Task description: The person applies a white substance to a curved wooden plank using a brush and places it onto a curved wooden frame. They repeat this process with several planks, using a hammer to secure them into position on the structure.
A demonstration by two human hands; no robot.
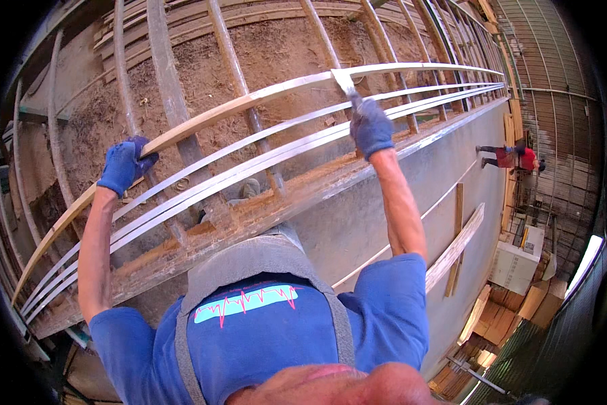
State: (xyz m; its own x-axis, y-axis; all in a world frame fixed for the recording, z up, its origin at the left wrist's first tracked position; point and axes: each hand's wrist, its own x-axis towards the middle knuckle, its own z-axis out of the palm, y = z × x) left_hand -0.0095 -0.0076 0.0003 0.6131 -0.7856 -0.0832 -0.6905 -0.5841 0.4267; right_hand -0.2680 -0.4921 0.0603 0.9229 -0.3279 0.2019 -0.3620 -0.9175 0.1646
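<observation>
Nearby, you have white strips [276, 158] crossing the rack bars [166, 74]. Just beyond runs your slender wooden strip [202, 121], bare tan leftward, paler rightward; your left hand [124, 165] wraps its fingers around it, while your right hand [372, 128] has its fingers closed on a paintbrush [343, 82], white-tipped, against the strip.

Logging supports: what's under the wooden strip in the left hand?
Rack bars cross beneath the wooden strip, brown littered ground below. Hidden: the strip's underside, and whatever the gloved left hand covers.
</observation>
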